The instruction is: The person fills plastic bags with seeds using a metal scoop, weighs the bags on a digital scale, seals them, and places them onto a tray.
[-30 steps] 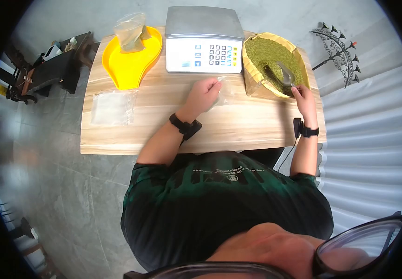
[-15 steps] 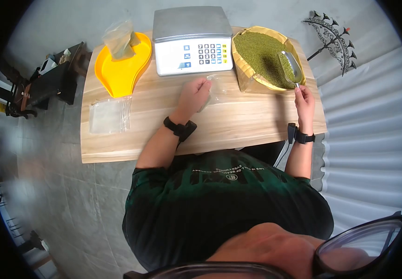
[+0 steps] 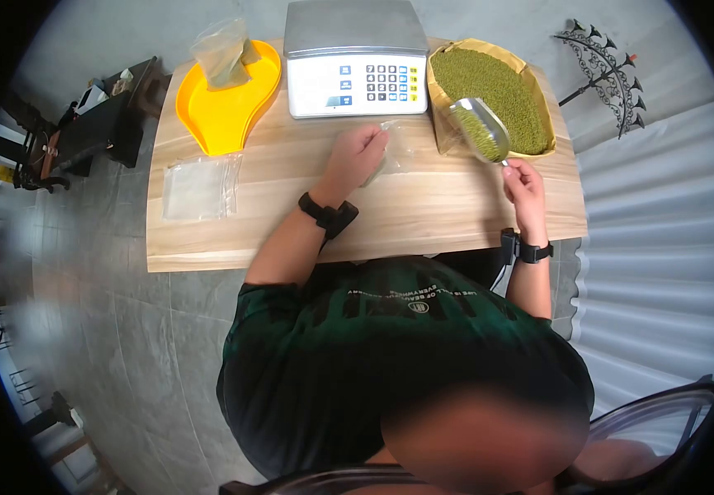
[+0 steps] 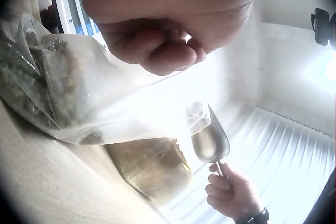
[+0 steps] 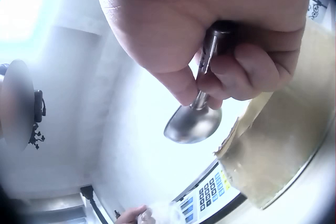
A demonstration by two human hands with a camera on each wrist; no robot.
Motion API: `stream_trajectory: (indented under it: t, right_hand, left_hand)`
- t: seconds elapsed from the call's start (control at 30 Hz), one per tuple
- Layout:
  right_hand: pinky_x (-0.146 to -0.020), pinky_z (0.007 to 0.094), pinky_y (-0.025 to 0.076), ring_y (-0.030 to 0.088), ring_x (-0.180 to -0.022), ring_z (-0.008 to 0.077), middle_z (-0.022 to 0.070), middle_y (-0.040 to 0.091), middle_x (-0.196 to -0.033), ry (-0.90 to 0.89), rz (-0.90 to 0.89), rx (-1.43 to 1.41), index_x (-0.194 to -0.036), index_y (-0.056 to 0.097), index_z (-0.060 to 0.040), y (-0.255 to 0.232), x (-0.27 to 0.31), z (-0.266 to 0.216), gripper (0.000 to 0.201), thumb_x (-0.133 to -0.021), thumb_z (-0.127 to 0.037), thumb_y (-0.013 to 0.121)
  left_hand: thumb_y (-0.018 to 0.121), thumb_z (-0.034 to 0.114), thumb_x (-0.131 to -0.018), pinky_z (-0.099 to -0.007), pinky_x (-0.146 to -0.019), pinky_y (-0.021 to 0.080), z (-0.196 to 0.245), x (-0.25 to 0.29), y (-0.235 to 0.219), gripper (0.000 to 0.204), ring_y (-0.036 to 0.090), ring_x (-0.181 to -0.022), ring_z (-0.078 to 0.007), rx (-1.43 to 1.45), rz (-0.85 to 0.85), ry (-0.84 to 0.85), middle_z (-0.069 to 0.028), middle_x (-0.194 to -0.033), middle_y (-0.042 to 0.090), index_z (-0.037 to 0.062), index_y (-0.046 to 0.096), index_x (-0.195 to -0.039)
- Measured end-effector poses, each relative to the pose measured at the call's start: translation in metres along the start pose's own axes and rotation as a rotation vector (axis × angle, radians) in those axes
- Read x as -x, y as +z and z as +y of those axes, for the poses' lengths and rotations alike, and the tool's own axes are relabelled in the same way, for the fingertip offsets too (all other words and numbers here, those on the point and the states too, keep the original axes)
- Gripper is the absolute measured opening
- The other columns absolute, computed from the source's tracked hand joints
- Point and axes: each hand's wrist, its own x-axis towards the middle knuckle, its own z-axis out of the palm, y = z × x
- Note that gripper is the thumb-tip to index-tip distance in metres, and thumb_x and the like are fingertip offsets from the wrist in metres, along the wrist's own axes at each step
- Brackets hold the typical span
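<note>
Taking the left hand as the clock's centre, the right hand [image 3: 525,186] lies nearest the body at 4 o'clock, thumb and fingers pinching the handle of the metal scoop [image 3: 495,124]. The left hand [image 3: 355,158] has its fingers curled on the upper part of a clear bag [image 3: 396,151], which spreads toward 3 o'clock; whether its mouth gapes, I cannot tell. The scoop bowl, at 2 to 3 o'clock, carries a load of green grains [image 3: 479,134]. To do this carry well, I would keep the bowl level, travel low and slowly toward 9 o'clock, spread the bag's mouth, and get the lip inside before tipping, since the grains look apt to roll off. Beyond, at 2 o'clock, stands the paper sack [image 5: 278,153]. Half a second ago the scoop was over that sack's 4 o'clock side; now it is over the 7 o'clock edge, while the left hand stays at the bag. Farther still, the scale [image 3: 357,87] sits at 12 and the yellow tray [image 3: 216,124] at 10.
</note>
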Motion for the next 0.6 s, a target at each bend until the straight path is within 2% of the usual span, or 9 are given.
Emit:
stream_trajectory:
  t: [0.07, 0.13, 0.2, 0.27, 0.3, 0.33, 0.4, 0.43, 0.6]
  right_hand:
    - [-0.055, 0.0179, 0.031, 0.042, -0.064, 0.0002, -0.0085, 0.056, -0.079, 0.039, -0.024, -0.011, -0.107, 0.064, -0.0024, 0.017, 0.005, -0.002, 0.016, -0.094, -0.011, 0.065]
    - [-0.060, 0.0190, 0.036, 0.044, -0.069, 0.0019, -0.0085, 0.056, -0.079, -0.051, -0.199, 0.119, -0.106, 0.064, -0.0011, 0.030, 0.004, 0.001, 0.015, -0.093, -0.010, 0.066]
    - [-0.064, 0.0211, 0.039, 0.046, -0.072, 0.0037, -0.0073, 0.056, -0.078, -0.068, -0.219, 0.158, -0.104, 0.065, -0.0003, 0.042, 0.002, -0.005, 0.015, -0.093, -0.010, 0.066]
    - [-0.063, 0.0224, 0.039, 0.046, -0.070, 0.0043, -0.0046, 0.056, -0.076, -0.080, -0.350, 0.418, -0.102, 0.066, 0.0000, 0.049, -0.002, -0.023, 0.016, -0.092, -0.012, 0.067]
    - [-0.062, 0.0275, 0.043, 0.053, -0.067, 0.0118, 0.0036, 0.061, -0.074, -0.128, -0.376, 0.544, -0.101, 0.067, -0.0013, 0.051, -0.006, -0.031, 0.020, -0.090, -0.017, 0.069]
    - [-0.062, 0.0275, 0.043, 0.053, -0.067, 0.0118, 0.0036, 0.061, -0.074, -0.130, -0.376, 0.544, -0.101, 0.067, -0.0013, 0.054, -0.009, -0.042, 0.020, -0.090, -0.017, 0.069]
    - [-0.062, 0.0342, 0.046, 0.061, -0.068, 0.0244, 0.0131, 0.064, -0.076, -0.269, -0.456, 0.805, -0.101, 0.068, -0.0027, 0.062, -0.017, -0.071, 0.024, -0.088, -0.022, 0.069]
    - [-0.065, 0.0409, 0.048, 0.064, -0.075, 0.0349, 0.0184, 0.066, -0.082, -0.287, -0.490, 0.876, -0.097, 0.069, -0.0038, 0.066, -0.023, -0.087, 0.024, -0.086, -0.025, 0.069]
    - [-0.067, 0.0461, 0.049, 0.064, -0.078, 0.0384, 0.0185, 0.067, -0.082, -0.416, -0.560, 1.123, -0.089, 0.067, -0.0035, 0.081, -0.047, -0.123, 0.022, -0.084, -0.025, 0.068]
  left_hand:
    - [0.056, 0.019, -0.096, -0.0279, -0.049, 0.037, -0.002, 0.000, 0.000, 0.028, 0.043, -0.052, -0.0075, 0.004, -0.003, -0.011, -0.0004, -0.055, 0.048, 0.0007, 0.055, -0.074]
    - [0.052, 0.017, -0.101, -0.0210, -0.043, 0.031, -0.007, -0.003, 0.000, 0.024, 0.040, -0.046, -0.0031, -0.012, -0.024, 0.065, 0.0046, -0.055, 0.046, 0.0052, 0.056, -0.080]
    - [0.052, 0.017, -0.101, -0.0208, -0.044, 0.031, -0.008, -0.003, 0.000, 0.024, 0.039, -0.046, -0.0030, -0.019, -0.022, 0.074, 0.0045, -0.055, 0.046, 0.0052, 0.056, -0.080]
    - [0.052, 0.017, -0.101, -0.0206, -0.044, 0.031, -0.007, -0.002, 0.000, 0.024, 0.039, -0.046, -0.0029, -0.026, -0.022, 0.084, 0.0045, -0.055, 0.046, 0.0052, 0.057, -0.081]
    - [0.052, 0.018, -0.101, -0.0204, -0.044, 0.031, -0.006, -0.002, 0.000, 0.024, 0.040, -0.046, -0.0028, -0.011, -0.024, 0.078, 0.0047, -0.055, 0.046, 0.0051, 0.057, -0.081]
    - [0.052, 0.018, -0.101, -0.0203, -0.044, 0.032, -0.005, -0.002, 0.001, 0.024, 0.040, -0.046, -0.0027, 0.003, -0.026, 0.072, 0.0049, -0.055, 0.046, 0.0051, 0.057, -0.081]
    - [0.052, 0.018, -0.101, -0.0202, -0.044, 0.032, -0.008, -0.003, 0.002, 0.024, 0.040, -0.047, -0.0028, 0.009, -0.032, 0.061, 0.0051, -0.056, 0.046, 0.0050, 0.057, -0.082]
    - [0.051, 0.018, -0.101, -0.0201, -0.044, 0.032, -0.009, -0.003, 0.003, 0.024, 0.040, -0.047, -0.0028, 0.016, -0.038, 0.050, 0.0052, -0.056, 0.046, 0.0049, 0.058, -0.082]
    - [0.051, 0.018, -0.101, -0.0201, -0.044, 0.032, -0.012, -0.004, 0.002, 0.024, 0.040, -0.047, -0.0028, 0.047, -0.041, 0.048, 0.0052, -0.056, 0.046, 0.0050, 0.057, -0.082]
